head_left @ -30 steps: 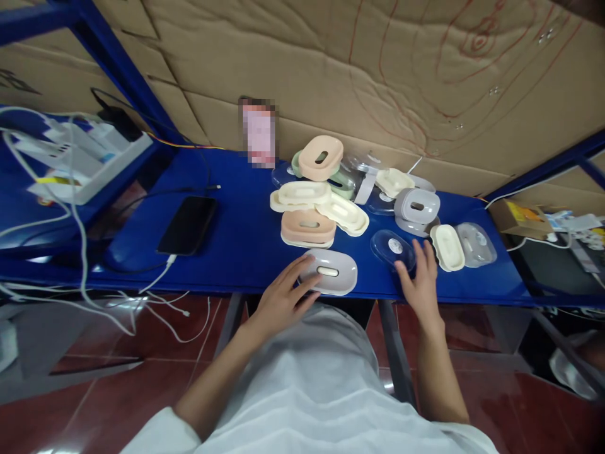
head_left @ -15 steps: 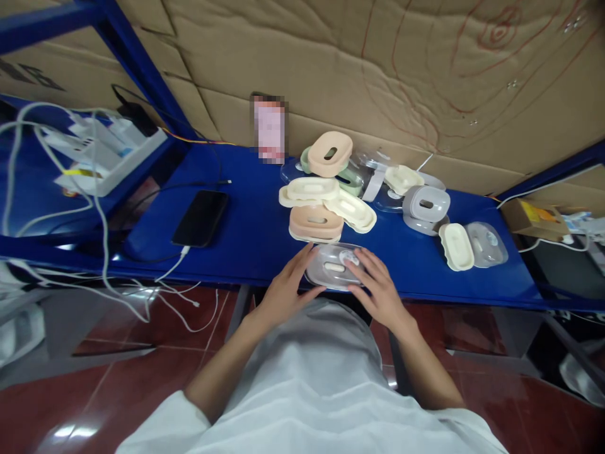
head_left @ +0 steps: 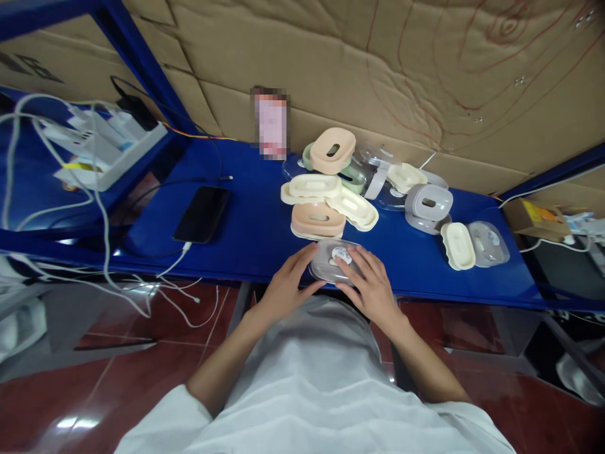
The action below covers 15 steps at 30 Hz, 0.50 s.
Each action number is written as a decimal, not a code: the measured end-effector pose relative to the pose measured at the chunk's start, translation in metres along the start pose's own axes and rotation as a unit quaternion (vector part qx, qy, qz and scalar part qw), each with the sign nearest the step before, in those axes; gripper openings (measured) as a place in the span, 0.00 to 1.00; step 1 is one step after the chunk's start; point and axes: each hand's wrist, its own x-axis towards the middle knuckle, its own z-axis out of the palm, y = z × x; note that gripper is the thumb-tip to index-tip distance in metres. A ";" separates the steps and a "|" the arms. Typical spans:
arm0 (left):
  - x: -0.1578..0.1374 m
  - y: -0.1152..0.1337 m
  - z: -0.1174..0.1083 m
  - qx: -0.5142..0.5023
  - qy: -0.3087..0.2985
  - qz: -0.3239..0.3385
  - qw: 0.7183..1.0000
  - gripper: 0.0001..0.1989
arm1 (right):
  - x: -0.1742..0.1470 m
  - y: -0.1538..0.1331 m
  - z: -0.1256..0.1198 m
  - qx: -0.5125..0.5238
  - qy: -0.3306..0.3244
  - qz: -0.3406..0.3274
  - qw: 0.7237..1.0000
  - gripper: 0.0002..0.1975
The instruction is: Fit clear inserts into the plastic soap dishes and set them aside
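We find the clear lid (head_left: 336, 258), a second ago lying right of our right hand (head_left: 371, 287), now pressed onto the grey dish between both hands; left hand (head_left: 286, 287) steadies its edge, fingers spread.

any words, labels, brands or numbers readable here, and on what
No text can be read for certain.
Round white sticker on the clear lid under both hands: print too small to read.
Dark marks on the cardboard at far left: cut off, unreadable.
Red pen lines on the cardboard wall: scribbles, not letters.
Pink upright item: pixelated, unreadable.
Yellow label on the white tray: too blurred.
Small box at right: print too blurred.
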 end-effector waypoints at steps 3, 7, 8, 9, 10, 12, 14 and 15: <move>0.001 0.001 -0.001 0.004 0.002 0.003 1.000 0.38 | -0.004 -0.002 0.002 -0.005 -0.005 0.014 1.000 0.36; 0.002 0.000 0.000 0.004 0.006 0.012 1.000 0.35 | -0.006 0.008 0.006 0.047 0.012 0.031 0.998 0.36; 0.001 -0.001 0.001 0.004 0.003 0.014 1.000 0.34 | -0.006 0.013 0.007 0.064 0.021 0.034 0.997 0.37; 0.001 -0.002 0.002 0.003 0.000 0.014 1.000 0.34 | -0.006 0.019 0.008 0.076 0.029 0.035 0.996 0.38; 0.000 -0.003 0.002 0.003 -0.004 0.012 1.000 0.33 | -0.007 0.024 0.010 0.082 0.035 0.035 0.995 0.39; 0.000 -0.004 0.003 0.003 -0.008 0.003 1.000 0.33 | -0.007 0.032 0.011 0.080 0.048 0.036 0.995 0.39; 0.000 -0.003 0.000 0.009 -0.003 -0.004 1.000 0.33 | -0.009 0.035 0.006 0.064 0.075 0.038 0.994 0.37; 0.000 -0.001 -0.002 0.013 -0.001 -0.003 1.000 0.32 | -0.012 0.036 0.001 0.050 0.094 0.044 0.993 0.35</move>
